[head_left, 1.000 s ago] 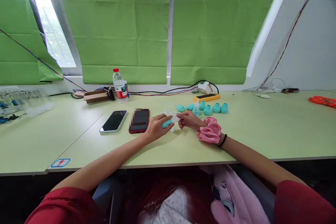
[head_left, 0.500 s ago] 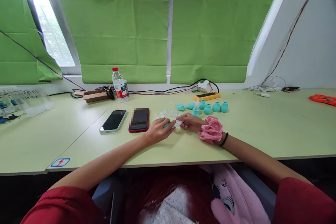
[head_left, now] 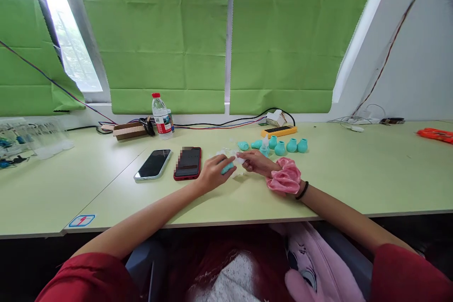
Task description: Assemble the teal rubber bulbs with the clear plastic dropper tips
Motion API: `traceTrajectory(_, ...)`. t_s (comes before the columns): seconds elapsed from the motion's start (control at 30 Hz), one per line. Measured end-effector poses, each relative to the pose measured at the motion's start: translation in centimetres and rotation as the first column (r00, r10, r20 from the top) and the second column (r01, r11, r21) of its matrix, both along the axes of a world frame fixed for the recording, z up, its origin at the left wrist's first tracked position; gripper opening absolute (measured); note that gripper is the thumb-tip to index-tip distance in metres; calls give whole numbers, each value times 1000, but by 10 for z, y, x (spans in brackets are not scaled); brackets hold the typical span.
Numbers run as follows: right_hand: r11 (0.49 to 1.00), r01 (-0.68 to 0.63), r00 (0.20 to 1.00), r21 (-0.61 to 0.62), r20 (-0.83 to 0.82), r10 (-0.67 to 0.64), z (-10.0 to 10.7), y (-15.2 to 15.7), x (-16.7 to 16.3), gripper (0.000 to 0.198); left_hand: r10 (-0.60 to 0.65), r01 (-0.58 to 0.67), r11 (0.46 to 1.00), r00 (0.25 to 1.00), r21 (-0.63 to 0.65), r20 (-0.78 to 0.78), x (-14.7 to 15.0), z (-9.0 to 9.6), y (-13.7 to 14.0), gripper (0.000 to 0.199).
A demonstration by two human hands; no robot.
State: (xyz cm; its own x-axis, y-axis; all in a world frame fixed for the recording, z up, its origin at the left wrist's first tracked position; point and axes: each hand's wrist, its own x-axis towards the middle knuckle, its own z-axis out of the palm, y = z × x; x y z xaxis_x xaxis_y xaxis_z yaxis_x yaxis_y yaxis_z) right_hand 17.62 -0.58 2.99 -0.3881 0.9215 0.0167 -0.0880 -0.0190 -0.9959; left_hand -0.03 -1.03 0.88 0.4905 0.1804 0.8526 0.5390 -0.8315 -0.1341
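Note:
My left hand [head_left: 214, 172] is closed around a small turquoise bulb-shaped piece [head_left: 227, 168], which lies on its side under the fingers. Close to its right, my right hand [head_left: 256, 162] pinches a small translucent white piece [head_left: 240, 159] near the bulb's end; whether the two pieces touch I cannot tell. Behind the hands lie several clear plastic bits [head_left: 229, 152]. A turquoise bulb with a white pointed tip [head_left: 264, 146] stands just beyond my right hand. Several more turquoise bulbs [head_left: 280, 148] stand or lie in a row behind it.
Left of my hands lie a red-cased phone [head_left: 188, 163] and a light-cased phone [head_left: 153, 165]. Toward the back are a water bottle [head_left: 162, 118], a brown box [head_left: 130, 130], a yellow-black bar [head_left: 279, 131] and cables. Clear plastic containers [head_left: 42, 137] stand far left, an orange item [head_left: 435, 135] far right.
My left fingers have shifted on the turquoise piece, so more of it shows. Both hands stay close together in about the same place. The view has tilted very slightly.

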Motion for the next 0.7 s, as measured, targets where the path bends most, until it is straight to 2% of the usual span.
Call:
traceTrajectory(0.07,990,101,994,101,-50,-96,2,-1,-6,32,0,15,990,994,-140,105,1,4,2,26)
traceTrajectory(0.13,967,144,989,212,-62,-134,5,-3,-9,33,11,30,965,988,-261,154,2,7,2,27)
traceTrajectory(0.2,918,191,981,346,-41,-189,7,-5,-10,31,13,43,936,988,-349,157,3,9,-1,28)
traceTrajectory(0.3,774,338,924,535,-31,-382,12,-7,-6,31,-14,71,904,991,-421,137,5,9,-5,36)
traceTrajectory(0.4,586,436,803,683,-2,-596,15,-8,1,34,-10,74,896,989,-438,147,6,6,-5,49)
traceTrajectory(0.5,385,388,653,837,45,-756,16,-5,10,36,8,44,889,994,-455,112,5,4,-2,53)
traceTrajectory(0.53,336,352,612,874,57,-789,16,-3,13,36,7,29,888,997,-458,76,4,4,-1,50)
traceTrajectory(0.57,303,314,580,900,71,-811,15,0,16,36,0,12,888,1000,-459,26,4,3,-1,47)
traceTrajectory(0.63,269,245,532,931,103,-841,13,7,21,35,-22,-26,889,995,-457,-99,4,1,-2,39)
traceTrajectory(0.7,280,185,484,942,161,-860,11,15,25,32,-41,-60,887,977,-458,-207,5,-2,-2,34)
